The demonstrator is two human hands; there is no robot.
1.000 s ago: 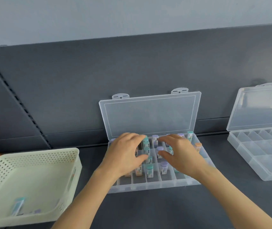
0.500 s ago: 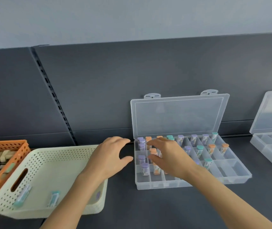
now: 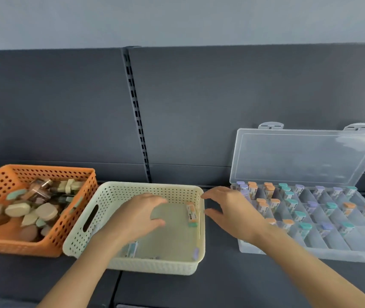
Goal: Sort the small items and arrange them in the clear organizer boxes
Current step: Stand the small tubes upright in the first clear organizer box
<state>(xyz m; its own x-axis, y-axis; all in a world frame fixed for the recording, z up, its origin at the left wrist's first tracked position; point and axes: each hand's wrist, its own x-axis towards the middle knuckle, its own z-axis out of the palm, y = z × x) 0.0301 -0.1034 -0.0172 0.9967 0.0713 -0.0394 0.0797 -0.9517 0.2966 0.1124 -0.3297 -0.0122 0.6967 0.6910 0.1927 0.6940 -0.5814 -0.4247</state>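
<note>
Cream basket on dark worktop, between orange basket and clear organizer box. Left hand inside the basket, fingers spread, holding nothing; orange-capped vial lies just right of them by the right wall. Right hand between basket and organizer, fingers loosely apart, empty. Organizer lid up, capped vials standing in its compartments.

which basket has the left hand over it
The cream basket; the left hand is open above its floor, while the orange basket beside it is untouched.
</note>
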